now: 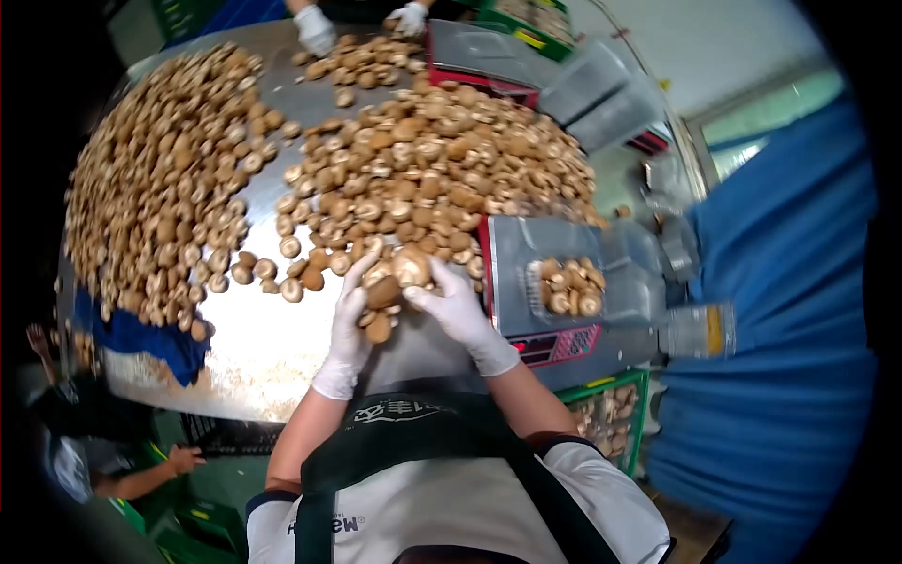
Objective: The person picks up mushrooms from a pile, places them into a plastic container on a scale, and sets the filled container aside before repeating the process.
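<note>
At the near edge of the large mushroom pile (413,160), my gloved left hand (351,310) curves round the left side of several brown mushrooms (381,293). My gloved right hand (453,299) has its fingers bent against a pale mushroom (412,267) on the right of the same cluster. The two hands face each other with the mushrooms between them. Right of my right hand is a red-edged scale (512,254), and a clear tray of mushrooms (569,286) rests on it.
Another mushroom heap (160,169) covers the metal table's left side. A blue cloth (150,346) lies at its near edge. Clear containers (631,273) stand right of the scale. A co-worker's gloved hands (316,30) are at the far edge; another person (103,461) is at lower left.
</note>
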Demonstrator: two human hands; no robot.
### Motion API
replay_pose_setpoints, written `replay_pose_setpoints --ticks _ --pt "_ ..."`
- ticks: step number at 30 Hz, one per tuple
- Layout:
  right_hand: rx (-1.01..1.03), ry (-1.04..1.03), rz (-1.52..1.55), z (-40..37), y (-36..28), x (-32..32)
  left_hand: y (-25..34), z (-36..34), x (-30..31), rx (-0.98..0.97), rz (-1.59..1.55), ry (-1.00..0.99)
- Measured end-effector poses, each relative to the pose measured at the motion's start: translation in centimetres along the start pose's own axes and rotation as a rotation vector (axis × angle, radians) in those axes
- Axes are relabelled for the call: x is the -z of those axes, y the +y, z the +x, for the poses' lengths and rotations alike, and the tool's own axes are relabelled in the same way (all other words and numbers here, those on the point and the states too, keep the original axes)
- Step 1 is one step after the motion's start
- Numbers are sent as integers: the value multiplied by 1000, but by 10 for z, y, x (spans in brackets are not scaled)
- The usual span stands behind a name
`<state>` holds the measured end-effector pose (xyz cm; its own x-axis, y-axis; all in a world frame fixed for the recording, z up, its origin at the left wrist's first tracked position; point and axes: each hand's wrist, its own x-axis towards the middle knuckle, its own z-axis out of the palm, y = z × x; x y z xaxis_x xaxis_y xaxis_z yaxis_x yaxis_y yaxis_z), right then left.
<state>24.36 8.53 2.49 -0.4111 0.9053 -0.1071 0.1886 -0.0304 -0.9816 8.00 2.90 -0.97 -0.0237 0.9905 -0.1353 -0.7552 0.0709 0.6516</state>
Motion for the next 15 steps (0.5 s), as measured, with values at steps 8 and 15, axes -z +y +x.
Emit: replay_pose_setpoints --ticks 8,15 --pt "52 637 109 -103 -18 171 -100 63 -181 -42 427 -432" --pt "177 811 -2 -120 16 199 -139 78 -210 110 472 -258"
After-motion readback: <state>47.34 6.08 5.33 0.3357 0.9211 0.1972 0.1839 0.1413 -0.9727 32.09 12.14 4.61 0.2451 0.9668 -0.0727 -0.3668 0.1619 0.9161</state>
